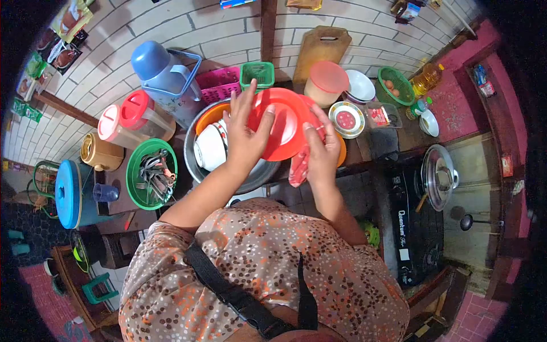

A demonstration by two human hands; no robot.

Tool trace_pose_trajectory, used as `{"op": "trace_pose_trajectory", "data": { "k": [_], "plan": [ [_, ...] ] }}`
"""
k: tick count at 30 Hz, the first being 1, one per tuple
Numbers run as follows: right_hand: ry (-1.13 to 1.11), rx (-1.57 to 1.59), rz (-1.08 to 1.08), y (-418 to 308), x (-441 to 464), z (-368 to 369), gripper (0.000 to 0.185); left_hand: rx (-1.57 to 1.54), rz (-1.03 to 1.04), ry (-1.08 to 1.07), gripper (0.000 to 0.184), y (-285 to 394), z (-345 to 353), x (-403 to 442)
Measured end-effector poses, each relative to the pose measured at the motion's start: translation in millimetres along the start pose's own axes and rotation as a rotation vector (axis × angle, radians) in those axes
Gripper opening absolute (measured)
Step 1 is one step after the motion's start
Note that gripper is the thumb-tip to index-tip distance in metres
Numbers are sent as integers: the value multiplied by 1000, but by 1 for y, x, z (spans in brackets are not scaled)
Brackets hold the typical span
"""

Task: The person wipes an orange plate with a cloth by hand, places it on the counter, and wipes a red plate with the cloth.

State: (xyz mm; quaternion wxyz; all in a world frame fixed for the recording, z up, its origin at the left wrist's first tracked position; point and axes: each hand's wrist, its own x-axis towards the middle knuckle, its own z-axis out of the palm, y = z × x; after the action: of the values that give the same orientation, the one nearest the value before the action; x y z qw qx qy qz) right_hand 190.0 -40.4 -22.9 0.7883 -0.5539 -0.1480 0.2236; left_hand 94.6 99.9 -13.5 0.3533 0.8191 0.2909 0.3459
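Note:
A red plastic plate (289,124) is held up in front of me, between both hands. My left hand (247,125) touches its left side, fingers spread and pointing up. At its right edge, my right hand (320,149) grips the plate together with a red patterned cloth (299,166). Below and behind the plate stands a large metal basin (250,185) with white bowls (211,147) and an orange bowl (209,117) in it. Part of the basin is hidden by my left hand and the plate.
Left of the basin sits a green basin (133,181) of cutlery, near lidded containers (137,108) and a blue thermos (165,85). To the right are a patterned plate (346,119), a green egg basket (395,85), an oil bottle (427,80) and a black stove (413,228).

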Motion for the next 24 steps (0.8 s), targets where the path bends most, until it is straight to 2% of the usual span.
{"op": "trace_pose_trajectory", "data": {
  "k": [4, 6, 8, 9, 10, 13, 16, 18, 19, 20, 22, 23, 24],
  "plan": [
    [7, 123, 18, -8, 16, -20, 46, -114, 115, 39, 65, -4, -4, 2],
    [22, 339, 51, -4, 21, -23, 47, -226, 113, 40, 66, -5, -5, 1],
    [11, 353, 58, -3, 22, -24, 48, -591, -1, -8, 68, 3, -1, -2],
    [-4, 366, 76, 6, 22, -22, 48, -673, -28, -89, 69, 16, -8, -4],
    [-19, 379, 96, 9, 20, -17, 47, -672, -26, -85, 69, 24, -13, -5],
    [-32, 209, 161, 31, 11, -7, 45, -856, 11, -104, 64, 35, -19, -4],
    [-101, 115, 238, 48, 7, -8, 45, -806, 141, -136, 64, 24, -21, -1],
    [-138, -131, -23, 60, 10, 2, 46, -693, 213, -140, 65, 18, -23, -3],
    [-109, -324, -242, 62, 10, 6, 47, -606, 274, -156, 64, 14, -22, -5],
    [-111, -325, -241, 61, 10, 4, 47, -519, 334, -172, 64, 12, -22, -6],
    [-63, -692, -640, 26, 5, 16, 49, -528, 335, -153, 63, 15, -21, -6],
    [-66, -694, -640, 19, 2, 19, 49, -526, 303, -157, 65, 14, -21, -5],
    [-73, -617, -727, 15, -3, 23, 50, -524, 271, -160, 66, 13, -21, -5]
  ]
}}
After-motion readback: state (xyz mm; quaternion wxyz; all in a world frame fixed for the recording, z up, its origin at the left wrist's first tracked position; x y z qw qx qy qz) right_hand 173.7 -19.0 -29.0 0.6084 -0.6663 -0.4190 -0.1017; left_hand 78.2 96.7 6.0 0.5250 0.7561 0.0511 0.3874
